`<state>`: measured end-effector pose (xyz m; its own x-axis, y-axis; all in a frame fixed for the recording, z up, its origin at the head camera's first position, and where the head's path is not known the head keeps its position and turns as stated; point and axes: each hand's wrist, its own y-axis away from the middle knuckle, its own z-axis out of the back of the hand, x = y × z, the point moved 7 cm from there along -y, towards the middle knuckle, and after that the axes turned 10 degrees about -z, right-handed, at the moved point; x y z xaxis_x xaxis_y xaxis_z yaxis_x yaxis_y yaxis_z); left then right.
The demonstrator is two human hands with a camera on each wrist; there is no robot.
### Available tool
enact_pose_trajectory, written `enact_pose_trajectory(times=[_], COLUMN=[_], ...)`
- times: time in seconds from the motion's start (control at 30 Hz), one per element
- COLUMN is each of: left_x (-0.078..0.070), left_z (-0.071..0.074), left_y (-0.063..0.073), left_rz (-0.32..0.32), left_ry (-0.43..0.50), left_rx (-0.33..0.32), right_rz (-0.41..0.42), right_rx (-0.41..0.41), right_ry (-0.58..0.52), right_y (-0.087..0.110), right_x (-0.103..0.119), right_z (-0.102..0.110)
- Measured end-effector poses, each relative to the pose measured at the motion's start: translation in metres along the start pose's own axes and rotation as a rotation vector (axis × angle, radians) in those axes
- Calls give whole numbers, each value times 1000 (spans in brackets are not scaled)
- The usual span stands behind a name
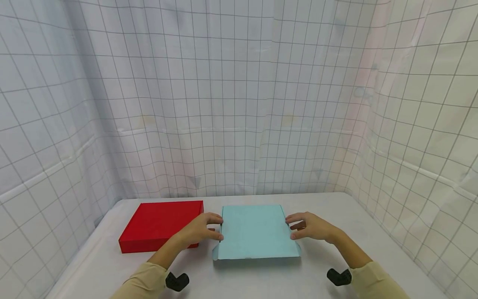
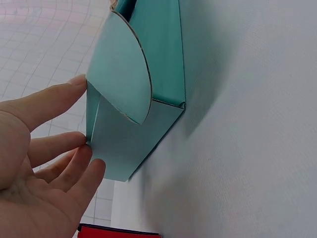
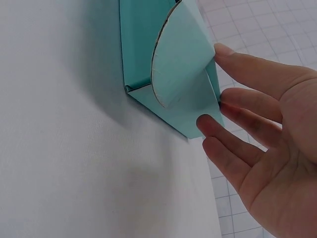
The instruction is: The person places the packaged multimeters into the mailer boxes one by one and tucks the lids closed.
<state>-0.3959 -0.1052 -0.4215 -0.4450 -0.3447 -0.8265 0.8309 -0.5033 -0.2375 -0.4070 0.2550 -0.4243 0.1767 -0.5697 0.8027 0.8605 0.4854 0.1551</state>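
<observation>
A light-blue cardboard mailer box (image 1: 254, 232) lies on the white table in front of me, its lid over it. At the front corners, rounded side flaps stick out past the box's side walls; one flap (image 2: 124, 69) shows in the left wrist view and the other flap (image 3: 178, 59) in the right wrist view. My left hand (image 1: 203, 228) touches the lid's left edge with thumb and fingertips, fingers spread and nearly straight. On the opposite side my right hand (image 1: 310, 226) touches the right edge in the same manner.
A flat red box (image 1: 160, 224) sits to the left, partly behind my left hand and forearm. White gridded curtains (image 1: 239, 104) enclose the table (image 1: 257, 282) at the back and both sides. Dark devices are strapped near both wrists.
</observation>
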Motion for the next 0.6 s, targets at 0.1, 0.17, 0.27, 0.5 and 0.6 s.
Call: enact_pose_trajectory(times=[0.1,0.17,0.27,0.5,0.6], left_x=[0,-1,-2,-3,-4], left_z=[0,0,-1,-6,-7], left_y=[1,3,5,4,1], left_rz=[6,6,4,19,27], left_ry=[-2,0,-3,-106,-155], left_rx=[-10,-14,-18,-12,-8], right_rz=[-1,0,5,36,56], right_rx=[-5,-8,-19,-26,-18], right_ry=[2,5,20,95,120], right_y=[0,0,-1,-3,-3], right_x=[0,1,1,4,8], right_z=[0,-1,-2,-4,-5])
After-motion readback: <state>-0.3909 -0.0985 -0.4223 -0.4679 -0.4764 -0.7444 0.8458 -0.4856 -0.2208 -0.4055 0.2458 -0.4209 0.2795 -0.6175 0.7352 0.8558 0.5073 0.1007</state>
